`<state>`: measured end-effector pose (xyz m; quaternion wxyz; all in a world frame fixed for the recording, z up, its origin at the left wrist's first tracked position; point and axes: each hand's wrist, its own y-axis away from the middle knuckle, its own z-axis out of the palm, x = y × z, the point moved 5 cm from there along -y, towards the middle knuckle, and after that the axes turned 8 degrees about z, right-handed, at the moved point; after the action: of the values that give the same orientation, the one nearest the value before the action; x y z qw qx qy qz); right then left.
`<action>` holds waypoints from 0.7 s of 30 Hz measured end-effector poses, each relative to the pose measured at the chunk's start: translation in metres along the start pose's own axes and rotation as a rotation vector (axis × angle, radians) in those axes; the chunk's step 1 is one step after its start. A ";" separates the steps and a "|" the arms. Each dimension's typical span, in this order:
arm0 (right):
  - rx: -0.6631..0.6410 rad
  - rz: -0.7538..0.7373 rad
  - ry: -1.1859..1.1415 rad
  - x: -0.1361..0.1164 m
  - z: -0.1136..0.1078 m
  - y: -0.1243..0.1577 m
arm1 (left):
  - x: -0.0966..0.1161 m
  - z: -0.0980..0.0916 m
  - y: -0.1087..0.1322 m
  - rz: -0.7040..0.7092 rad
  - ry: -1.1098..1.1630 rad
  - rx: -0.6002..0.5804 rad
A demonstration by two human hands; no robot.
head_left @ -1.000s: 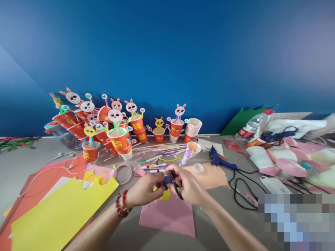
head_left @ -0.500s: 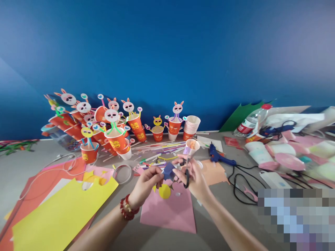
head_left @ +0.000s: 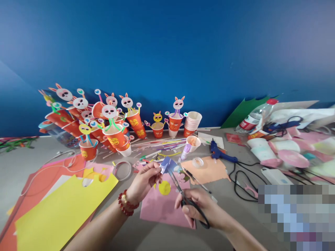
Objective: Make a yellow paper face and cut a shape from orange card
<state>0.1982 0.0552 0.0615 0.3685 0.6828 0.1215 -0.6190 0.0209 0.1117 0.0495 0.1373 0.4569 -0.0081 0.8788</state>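
Between the thumb and fingers of my left hand point(head_left: 148, 176) is a small piece of blue paper point(head_left: 165, 162). My right hand point(head_left: 200, 208) grips a pair of scissors point(head_left: 179, 187) by the black handles. The scissor blades point up and left, with their tips at the blue paper; whether they are cutting into it I cannot tell. Under both hands lies a pink sheet point(head_left: 163, 211) with a yellow paper circle point(head_left: 164, 187) on it. A black pen point(head_left: 196, 179) rests to the right of the blades.
Orange paper cups with rabbit faces point(head_left: 113, 137) crowd the back left. A stack of cups point(head_left: 192, 122) stands at the back. A blue glue gun point(head_left: 221, 153) with black cable lies at right, near a plastic bottle point(head_left: 255, 116). Yellow card point(head_left: 65, 209) covers the left front.
The scissors have swung round in my right hand, so the blades now reach the blue paper. My right hand has moved down and right. My left hand still holds the paper.
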 end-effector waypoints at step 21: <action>0.023 -0.002 0.090 -0.003 -0.006 -0.022 | 0.009 0.006 0.001 0.109 -0.357 -0.224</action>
<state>0.1883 0.0750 0.0566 0.3541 0.7139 0.1316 -0.5896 0.0203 0.1116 0.0603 0.1359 0.5859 -0.1546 0.7838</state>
